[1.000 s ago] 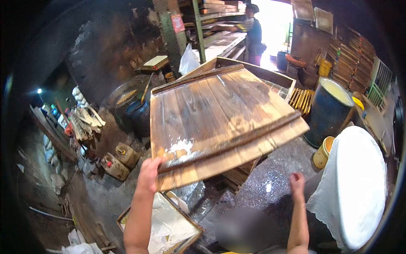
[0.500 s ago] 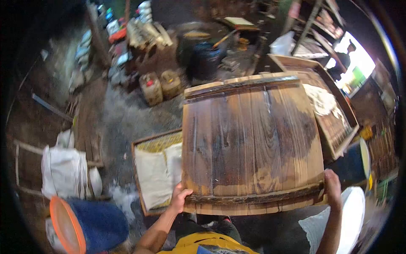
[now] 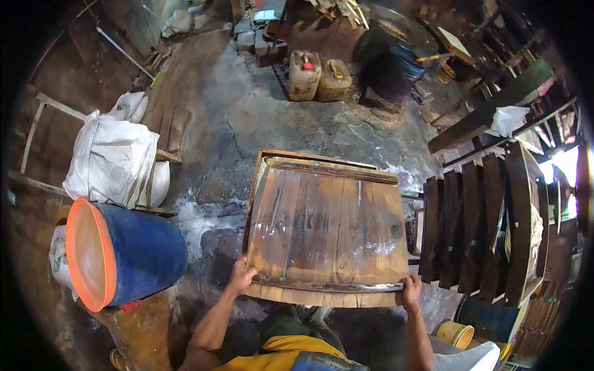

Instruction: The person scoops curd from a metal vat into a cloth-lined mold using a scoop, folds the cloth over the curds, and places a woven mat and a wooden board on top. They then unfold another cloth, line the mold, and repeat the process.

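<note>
A wide wooden board [image 3: 328, 226] of joined planks, with a dark batten near its far and near edges and wet patches on top, lies in front of me. My left hand [image 3: 241, 276] is closed on its near left corner, thumb on top. At the near right corner my right hand [image 3: 412, 292] grips the board the same way. Under the board a shallow wooden frame [image 3: 252, 201] shows along the left and far sides. What the frame holds is hidden by the board.
Stacked wooden trays [image 3: 470, 229] stand close on the right. To the left are a blue barrel [image 3: 142, 253] with an orange rim and white sacks [image 3: 114, 161]. Two jerrycans [image 3: 304, 77] and a dark drum [image 3: 396, 71] stand farther off. A yellow bucket [image 3: 455, 334] lies low right.
The board has moved left and down onto the frame, covering the white cloth-like sheets there. Both hands moved with it, keeping hold. My view has turned left.
</note>
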### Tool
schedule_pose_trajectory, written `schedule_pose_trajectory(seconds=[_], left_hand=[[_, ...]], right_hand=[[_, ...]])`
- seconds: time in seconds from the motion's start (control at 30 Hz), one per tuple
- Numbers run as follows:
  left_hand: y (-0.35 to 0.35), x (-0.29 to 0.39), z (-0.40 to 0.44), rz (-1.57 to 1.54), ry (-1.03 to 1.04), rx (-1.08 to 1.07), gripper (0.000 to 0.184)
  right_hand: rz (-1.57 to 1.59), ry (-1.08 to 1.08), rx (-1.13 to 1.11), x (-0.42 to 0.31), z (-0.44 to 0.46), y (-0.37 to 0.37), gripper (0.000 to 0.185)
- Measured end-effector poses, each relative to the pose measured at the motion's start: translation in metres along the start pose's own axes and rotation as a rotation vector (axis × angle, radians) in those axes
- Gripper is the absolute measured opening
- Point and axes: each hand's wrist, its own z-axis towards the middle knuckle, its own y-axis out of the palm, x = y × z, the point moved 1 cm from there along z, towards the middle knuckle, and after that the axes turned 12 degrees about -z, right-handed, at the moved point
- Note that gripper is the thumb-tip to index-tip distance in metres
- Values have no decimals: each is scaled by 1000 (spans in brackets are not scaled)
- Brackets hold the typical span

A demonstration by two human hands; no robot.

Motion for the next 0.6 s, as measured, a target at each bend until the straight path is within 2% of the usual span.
schedule_pose_trajectory(seconds=[0.07, 0.13, 0.23, 0.33, 0.37, 0.43, 0.5, 0.53, 0.6], left_hand=[[-20, -4, 18, 74, -17, 44, 31], [-32, -15, 32, 123, 55, 39, 31], [-27, -3, 44, 152, 87, 60, 31], [-17, 6, 36, 307, 15, 160, 30], [-21, -2, 39, 281, 37, 158, 30], [-32, -24, 51, 226, 90, 151, 30], [-33, -31, 53, 393, 153, 222, 28], [-35, -31, 56, 481, 190, 251, 29], [-33, -38, 61, 806, 75, 371, 31]], right_hand=[[-32, -93, 2, 27, 27, 39, 15], [99, -25, -52, -18, 26, 57, 16], [172, 1, 50, 17, 48, 98, 19], [75, 6, -39, -13, 36, 92, 22], [43, -57, -35, 24, 46, 102, 24], [-88, -39, 13, 68, 64, 126, 24], [-146, -48, -9, 83, 63, 135, 26], [-164, 13, -26, 65, 56, 131, 32], [-116, 9, -25, 51, 49, 132, 39]])
